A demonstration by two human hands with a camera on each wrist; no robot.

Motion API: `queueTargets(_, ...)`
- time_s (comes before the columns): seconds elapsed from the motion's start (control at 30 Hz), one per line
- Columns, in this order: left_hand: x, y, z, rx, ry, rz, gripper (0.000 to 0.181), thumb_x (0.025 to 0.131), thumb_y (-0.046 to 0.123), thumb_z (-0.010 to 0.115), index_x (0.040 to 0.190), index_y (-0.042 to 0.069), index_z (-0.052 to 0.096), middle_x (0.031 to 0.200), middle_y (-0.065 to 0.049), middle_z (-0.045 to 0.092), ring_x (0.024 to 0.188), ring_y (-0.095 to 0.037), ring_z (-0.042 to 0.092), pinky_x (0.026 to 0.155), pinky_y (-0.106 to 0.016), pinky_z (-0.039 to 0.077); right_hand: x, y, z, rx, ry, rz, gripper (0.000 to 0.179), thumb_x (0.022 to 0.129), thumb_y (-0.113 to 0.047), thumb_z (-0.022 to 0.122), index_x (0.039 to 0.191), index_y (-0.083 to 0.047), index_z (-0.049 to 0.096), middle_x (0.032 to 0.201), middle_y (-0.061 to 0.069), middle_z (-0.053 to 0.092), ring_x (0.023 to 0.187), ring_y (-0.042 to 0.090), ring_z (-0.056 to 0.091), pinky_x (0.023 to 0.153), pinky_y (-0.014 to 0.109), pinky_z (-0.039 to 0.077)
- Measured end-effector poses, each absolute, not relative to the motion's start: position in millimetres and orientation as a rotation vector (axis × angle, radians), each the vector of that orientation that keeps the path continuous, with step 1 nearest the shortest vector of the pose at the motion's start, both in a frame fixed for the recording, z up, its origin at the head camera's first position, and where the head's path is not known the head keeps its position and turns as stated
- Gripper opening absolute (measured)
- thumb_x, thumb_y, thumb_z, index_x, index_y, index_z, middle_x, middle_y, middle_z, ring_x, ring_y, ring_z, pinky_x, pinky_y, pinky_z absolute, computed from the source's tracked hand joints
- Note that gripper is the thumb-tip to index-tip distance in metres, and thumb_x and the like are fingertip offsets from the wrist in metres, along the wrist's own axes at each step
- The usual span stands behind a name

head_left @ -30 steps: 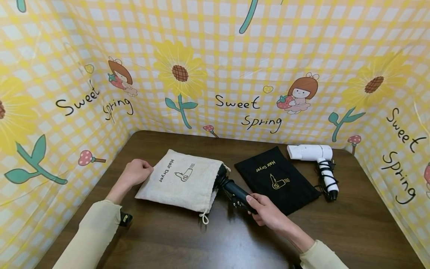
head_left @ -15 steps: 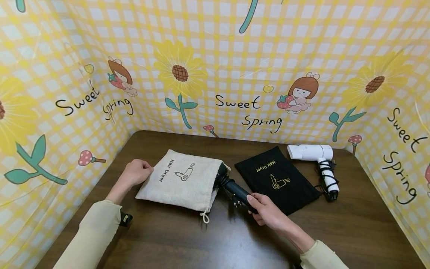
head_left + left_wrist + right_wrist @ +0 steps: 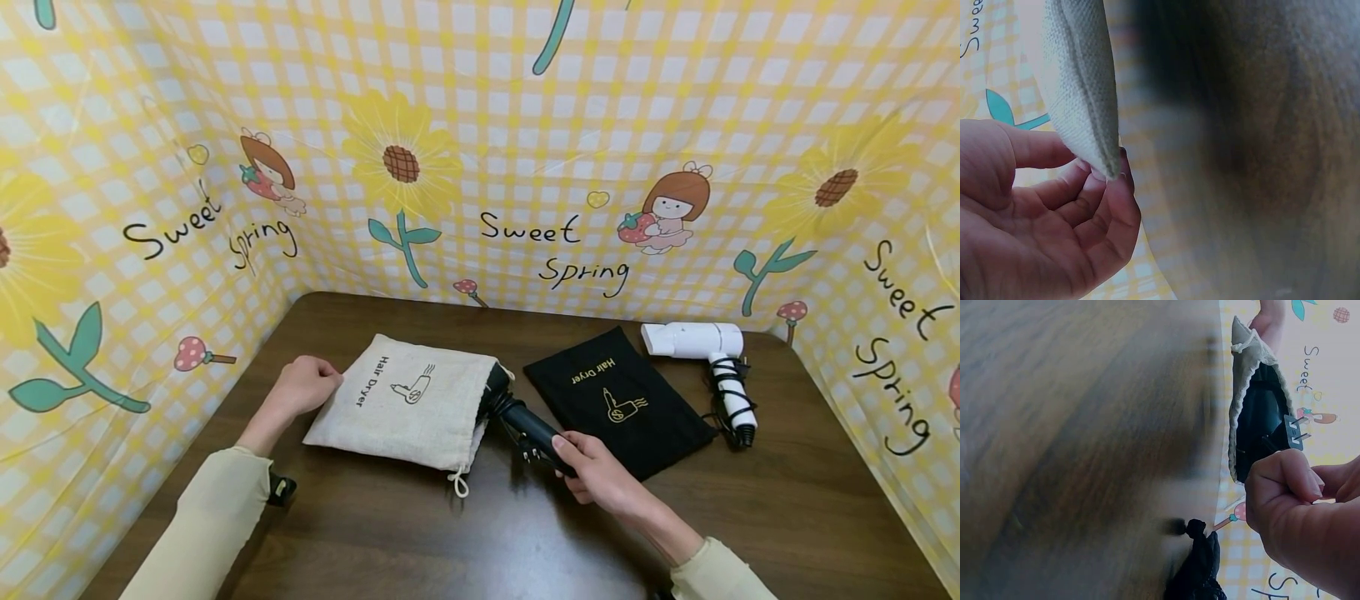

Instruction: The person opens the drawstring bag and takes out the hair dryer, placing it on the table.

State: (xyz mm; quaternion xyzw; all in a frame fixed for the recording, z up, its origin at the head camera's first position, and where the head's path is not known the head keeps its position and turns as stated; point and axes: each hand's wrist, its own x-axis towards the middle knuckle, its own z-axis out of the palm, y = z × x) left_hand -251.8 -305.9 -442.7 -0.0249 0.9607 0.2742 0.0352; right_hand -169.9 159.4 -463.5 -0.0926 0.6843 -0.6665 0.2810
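A cream cloth drawstring bag [image 3: 420,408] printed "Hair Dryer" lies at the middle left, its mouth facing right. Inside that mouth sits the head of a black hair dryer [image 3: 528,427], while its handle sticks out to the lower right. My right hand [image 3: 596,471] grips the end of the handle. The dryer's two-pin plug [image 3: 1294,432] shows beside the bag's mouth in the right wrist view. At the opposite end, my left hand [image 3: 303,385] pinches the bag's closed corner between thumb and fingers, as the left wrist view [image 3: 1085,212] also shows.
On the right, a black drawstring bag [image 3: 615,404] printed "Hair Dryer" lies flat on the brown table [image 3: 465,550]. Next to it rests a white hair dryer [image 3: 690,340] with its cord wound round the handle. A yellow checked cloth [image 3: 517,167] hangs round the table's back and sides.
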Motion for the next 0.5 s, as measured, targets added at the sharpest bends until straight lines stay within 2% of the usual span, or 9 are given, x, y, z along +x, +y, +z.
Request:
queueTargets(0.3, -251.3, -305.7, -442.7, -0.067, 2.931, 0.855, 0.024, 0.101, 0.016, 0.062, 0.086, 0.002, 0.074, 0.09, -0.012, 0.069, 0.082, -0.03, 0.06, 0.067, -0.037, 0.046, -168.8, 160.6, -464.5, -0.254, 1.847, -1.784, 0.039, 0.117, -0.028, 0.038, 0.128, 0.008, 0.047, 0.088, 0.007, 0.05, 0.055, 0.009, 0.028, 0.051, 0.022, 0.028)
queueTargets(0.5, -252.1, -305.6, -443.7, -0.076, 2.928, 0.852, 0.023, 0.101, 0.016, 0.062, 0.087, 0.001, 0.074, 0.092, -0.013, 0.069, 0.083, -0.03, 0.06, 0.068, -0.037, 0.046, -167.7, 161.4, -465.7, -0.23, 1.864, -1.771, 0.04, 0.117, -0.029, 0.039, 0.127, 0.008, 0.047, 0.088, 0.008, 0.05, 0.056, 0.009, 0.028, 0.051, 0.021, 0.028)
